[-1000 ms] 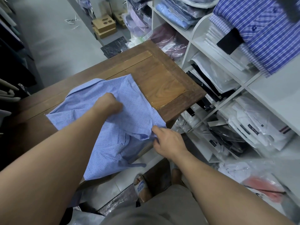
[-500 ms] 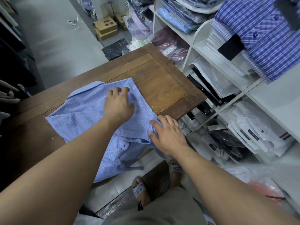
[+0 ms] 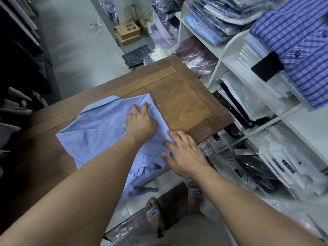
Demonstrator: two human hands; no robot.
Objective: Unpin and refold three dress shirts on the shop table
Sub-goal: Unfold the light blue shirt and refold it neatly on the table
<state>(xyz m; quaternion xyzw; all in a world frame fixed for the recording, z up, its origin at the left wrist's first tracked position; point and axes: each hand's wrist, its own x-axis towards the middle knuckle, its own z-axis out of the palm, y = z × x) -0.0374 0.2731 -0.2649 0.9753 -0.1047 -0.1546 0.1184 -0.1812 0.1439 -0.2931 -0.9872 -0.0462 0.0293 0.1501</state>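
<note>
A light blue shirt (image 3: 99,132) lies on the wooden tabletop (image 3: 186,105), its lower part hanging over the near edge toward the floor. The left hand (image 3: 141,124) rests flat on the shirt with fingers spread and straight. The right hand (image 3: 184,153), also flat with straight fingers, presses the shirt's right edge at the tabletop's rim. White shelves (image 3: 230,55) of bagged shirts stand to the right.

Our left hand (image 3: 140,125) and forearm (image 3: 79,185) hide part of the blue shirt (image 3: 95,135); the striped shirt (image 3: 294,39) at upper right is blurred and cut off by the picture's edge.
</note>
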